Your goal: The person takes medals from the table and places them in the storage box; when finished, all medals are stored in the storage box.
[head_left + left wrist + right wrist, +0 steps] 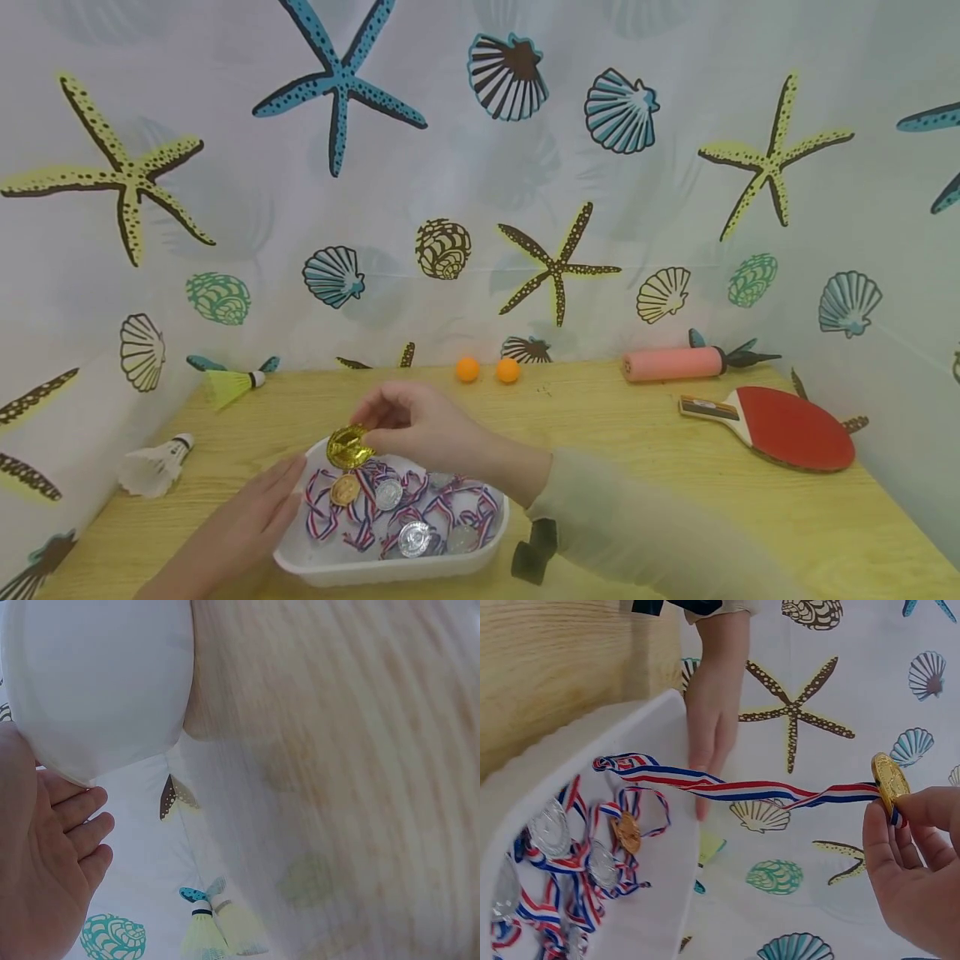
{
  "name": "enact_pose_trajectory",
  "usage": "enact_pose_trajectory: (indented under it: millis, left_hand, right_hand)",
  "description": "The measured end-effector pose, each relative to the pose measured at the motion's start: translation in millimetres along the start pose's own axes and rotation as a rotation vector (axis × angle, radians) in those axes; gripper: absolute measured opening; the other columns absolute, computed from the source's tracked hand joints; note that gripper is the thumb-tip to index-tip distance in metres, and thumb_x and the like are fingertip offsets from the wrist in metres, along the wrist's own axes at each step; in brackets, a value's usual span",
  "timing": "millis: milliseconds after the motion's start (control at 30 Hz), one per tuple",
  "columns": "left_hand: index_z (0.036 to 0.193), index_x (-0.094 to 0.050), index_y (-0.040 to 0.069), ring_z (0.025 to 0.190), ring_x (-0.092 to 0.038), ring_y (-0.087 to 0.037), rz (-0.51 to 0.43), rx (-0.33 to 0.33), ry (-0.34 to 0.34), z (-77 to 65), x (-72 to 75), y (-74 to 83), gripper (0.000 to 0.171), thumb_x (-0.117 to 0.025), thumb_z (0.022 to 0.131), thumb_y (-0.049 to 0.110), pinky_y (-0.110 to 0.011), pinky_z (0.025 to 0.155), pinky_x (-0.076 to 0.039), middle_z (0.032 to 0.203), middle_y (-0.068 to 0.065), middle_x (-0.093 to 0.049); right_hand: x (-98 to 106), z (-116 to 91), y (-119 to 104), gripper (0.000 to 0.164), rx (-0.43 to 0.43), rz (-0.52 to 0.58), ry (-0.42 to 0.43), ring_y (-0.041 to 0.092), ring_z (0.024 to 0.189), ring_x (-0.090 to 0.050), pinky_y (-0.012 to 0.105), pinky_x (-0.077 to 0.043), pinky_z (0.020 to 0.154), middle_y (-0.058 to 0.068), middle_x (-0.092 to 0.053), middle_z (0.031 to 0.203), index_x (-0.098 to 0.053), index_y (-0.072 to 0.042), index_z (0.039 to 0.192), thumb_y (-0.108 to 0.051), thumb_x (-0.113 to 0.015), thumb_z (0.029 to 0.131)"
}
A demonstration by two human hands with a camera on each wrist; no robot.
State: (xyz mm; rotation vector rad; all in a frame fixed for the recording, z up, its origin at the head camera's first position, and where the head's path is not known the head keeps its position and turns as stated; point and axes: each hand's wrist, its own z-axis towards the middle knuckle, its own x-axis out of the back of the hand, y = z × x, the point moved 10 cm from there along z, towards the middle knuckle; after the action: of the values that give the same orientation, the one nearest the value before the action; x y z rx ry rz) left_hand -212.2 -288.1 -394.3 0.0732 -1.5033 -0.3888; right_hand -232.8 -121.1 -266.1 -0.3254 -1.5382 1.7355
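My right hand (427, 425) pinches a gold medal (350, 447) above the far left part of a white plastic tub (390, 572). In the right wrist view, the medal's red, white and blue ribbon (757, 789) stretches back to the tub. Inside the tub lie several ribboned medals, among them a bronze-coloured medal (345, 490) and a silver medal (414, 539). Against the tub's left side rests my left hand (243, 521), its fingers fairly straight along the rim. The left wrist view shows its fingers (86, 834) beside the tub's end.
A red table tennis paddle (798, 429) and a pink pump (675, 364) lie at the right. Two orange balls (467, 370) are by the back curtain. A yellow shuttlecock (231, 387) and a white shuttlecock (157, 467) lie at the left.
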Motion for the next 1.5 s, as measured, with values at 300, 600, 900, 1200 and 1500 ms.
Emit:
enact_pose_trajectory:
  millis: [300, 600, 900, 1200, 1500]
  left_hand:
    - [0.139, -0.034, -0.004, 0.125, -0.032, -0.045, -0.013, 0.010, -0.011, 0.6, -1.3, -2.3, 0.057, -0.040, 0.098, 0.036, -0.059, 0.099, -0.028, 0.139, -0.027, -0.034]
    - [0.138, -0.036, -0.006, 0.124, -0.034, -0.045, -0.002, -0.020, 0.020, -1.2, 1.2, 0.2, 0.055, -0.043, 0.098, 0.031, -0.058, 0.098, -0.030, 0.138, -0.027, -0.036]
    - [0.137, -0.037, -0.006, 0.124, -0.035, -0.044, -0.004, -0.052, 0.051, -2.7, 4.6, 3.5, 0.052, -0.045, 0.097, 0.027, -0.057, 0.099, -0.030, 0.137, -0.027, -0.037]
    - [0.138, -0.036, -0.005, 0.125, -0.034, -0.044, -0.001, -0.035, 0.033, -1.6, 3.4, 1.5, 0.054, -0.043, 0.098, 0.031, -0.057, 0.099, -0.030, 0.138, -0.026, -0.036]
    - [0.138, -0.036, -0.005, 0.123, -0.035, -0.045, -0.003, -0.043, 0.031, -1.7, 4.4, 3.1, 0.053, -0.043, 0.098, 0.030, -0.058, 0.098, -0.030, 0.137, -0.027, -0.037]
  right_hand:
    - [-33.1, -0.8, 72.5, 0.018, -0.220, 0.183, 0.008, 0.007, 0.071, -0.057, 0.023, -0.054, 0.068, 0.002, -0.060, 0.082, -0.060, 0.006, 0.099, 0.011, -0.058, 0.082]
    - [-57.1, -9.3, 110.6, 0.014, -0.328, 0.120, -0.068, 0.008, 0.063, -0.056, 0.024, -0.055, 0.061, 0.007, -0.060, 0.078, -0.062, 0.002, 0.092, 0.010, -0.061, 0.080]
    - [-64.0, -10.3, 114.0, 0.014, -0.316, -0.029, -0.085, 0.003, 0.065, -0.052, 0.016, -0.047, 0.058, -0.006, -0.058, 0.071, -0.065, -0.003, 0.086, 0.007, -0.065, 0.077]
    - [-56.6, -9.1, 116.9, 0.014, -0.321, -0.085, -0.067, 0.004, 0.068, -0.053, 0.017, -0.047, 0.063, -0.006, -0.059, 0.072, -0.065, -0.004, 0.086, 0.006, -0.066, 0.076]
    - [-59.1, -10.4, 120.1, 0.011, -0.373, -0.037, -0.068, 0.006, 0.068, -0.053, 0.018, -0.047, 0.062, -0.002, -0.061, 0.075, -0.065, -0.007, 0.085, 0.003, -0.066, 0.079]
